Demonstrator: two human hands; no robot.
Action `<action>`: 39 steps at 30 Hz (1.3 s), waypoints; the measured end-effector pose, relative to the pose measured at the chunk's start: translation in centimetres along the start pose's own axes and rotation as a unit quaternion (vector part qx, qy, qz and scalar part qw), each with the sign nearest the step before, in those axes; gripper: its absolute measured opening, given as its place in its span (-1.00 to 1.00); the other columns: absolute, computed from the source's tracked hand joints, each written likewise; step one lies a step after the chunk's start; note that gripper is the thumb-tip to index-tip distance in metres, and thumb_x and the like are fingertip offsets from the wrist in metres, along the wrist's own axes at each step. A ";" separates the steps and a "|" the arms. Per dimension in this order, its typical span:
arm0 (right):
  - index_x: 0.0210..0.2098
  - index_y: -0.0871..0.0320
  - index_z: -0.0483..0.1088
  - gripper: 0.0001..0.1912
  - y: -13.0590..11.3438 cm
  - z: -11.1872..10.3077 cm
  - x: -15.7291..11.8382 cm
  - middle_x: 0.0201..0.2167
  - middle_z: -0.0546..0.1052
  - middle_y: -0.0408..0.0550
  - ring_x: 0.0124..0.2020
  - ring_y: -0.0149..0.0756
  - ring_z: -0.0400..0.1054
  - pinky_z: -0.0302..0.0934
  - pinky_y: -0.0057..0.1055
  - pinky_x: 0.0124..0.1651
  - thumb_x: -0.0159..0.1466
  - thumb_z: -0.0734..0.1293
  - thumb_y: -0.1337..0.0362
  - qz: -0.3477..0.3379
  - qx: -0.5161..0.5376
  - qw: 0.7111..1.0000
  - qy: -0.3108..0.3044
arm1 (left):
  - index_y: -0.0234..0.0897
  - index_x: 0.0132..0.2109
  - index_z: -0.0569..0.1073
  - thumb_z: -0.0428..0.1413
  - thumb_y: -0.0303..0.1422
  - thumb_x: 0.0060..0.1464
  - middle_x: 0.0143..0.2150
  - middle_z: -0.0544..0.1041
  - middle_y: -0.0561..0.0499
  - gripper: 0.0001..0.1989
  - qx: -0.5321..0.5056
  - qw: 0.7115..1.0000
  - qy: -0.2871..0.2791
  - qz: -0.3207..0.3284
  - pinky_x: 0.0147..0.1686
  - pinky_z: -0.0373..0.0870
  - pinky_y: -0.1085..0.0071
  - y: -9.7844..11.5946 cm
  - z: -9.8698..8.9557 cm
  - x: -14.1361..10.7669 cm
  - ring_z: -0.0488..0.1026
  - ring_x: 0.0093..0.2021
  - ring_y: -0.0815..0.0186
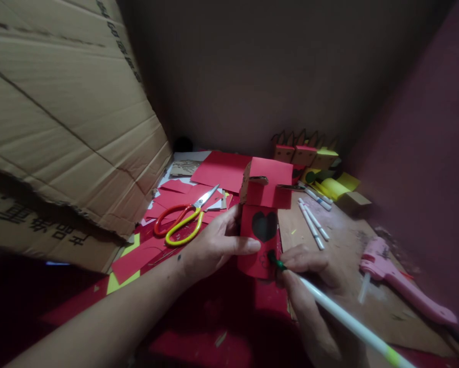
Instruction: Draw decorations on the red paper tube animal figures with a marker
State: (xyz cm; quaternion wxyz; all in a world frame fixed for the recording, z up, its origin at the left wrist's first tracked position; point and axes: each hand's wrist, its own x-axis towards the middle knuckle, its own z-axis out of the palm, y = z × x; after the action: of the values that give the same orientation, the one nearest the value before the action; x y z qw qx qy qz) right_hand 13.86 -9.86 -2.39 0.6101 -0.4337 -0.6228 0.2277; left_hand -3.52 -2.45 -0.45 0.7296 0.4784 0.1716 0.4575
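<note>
My left hand [224, 237] is closed around the side of a red paper-covered cardboard figure [252, 255], its thumb lying across the front. The figure has a boxy upper part and a lower body with a dark heart [264, 226] on it. Below the heart are small dark outlines, partly filled. Between the thumb and fingers of my right hand [306, 276] is a white marker [340, 309] with a green front end. Its tip touches the red paper or is very close to it, at the lower right of the body.
Scissors with red and yellow handles [185, 225] lie on red paper scraps at left. Several white markers [314, 222] and a pink glue gun [402, 286] rest at right. Similar figures [304, 153] stand behind. A large cardboard sheet [68, 112] rises at left.
</note>
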 end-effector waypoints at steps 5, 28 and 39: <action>-0.24 -0.01 0.46 -0.92 -0.4 0.1 0.1 -0.34 0.53 -0.12 -0.34 -0.28 0.45 0.41 -0.39 -0.33 0.33 0.37 0.34 -0.010 0.004 1.000 -0.005 | -0.23 -0.05 0.49 0.37 -0.41 -0.10 -0.10 0.57 -0.07 -0.58 0.006 1.000 -0.006 0.005 -0.04 0.39 0.20 0.0 0.0 0.0 0.52 -0.06 0.10; -0.20 0.00 0.35 -0.83 -1.0 0.2 0.5 -0.37 0.47 -0.24 -0.40 -0.45 0.42 0.36 -0.56 -0.36 0.38 0.29 0.44 -0.052 -0.011 0.997 -0.052 | -0.29 -0.05 0.47 0.39 -0.40 -0.12 -0.11 0.57 -0.11 -0.54 0.002 1.000 0.003 0.001 -0.06 0.40 0.22 0.0 0.1 0.0 0.50 -0.09 0.13; -0.16 -0.02 0.34 -0.81 -0.9 0.4 0.6 -0.36 0.47 -0.24 -0.41 -0.44 0.41 0.34 -0.56 -0.37 0.39 0.28 0.45 -0.054 0.000 0.997 -0.063 | -0.29 -0.05 0.46 0.38 -0.41 -0.12 -0.11 0.56 -0.12 -0.55 0.010 1.000 0.008 0.003 -0.05 0.40 0.18 0.0 0.0 -0.1 0.50 -0.09 0.10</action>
State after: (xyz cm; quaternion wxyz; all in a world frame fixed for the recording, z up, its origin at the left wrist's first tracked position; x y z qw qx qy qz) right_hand 13.31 -9.74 -1.42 0.5812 -0.3838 -0.6826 0.2211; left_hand -3.52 -2.50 -0.49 0.7220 0.4827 0.1807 0.4616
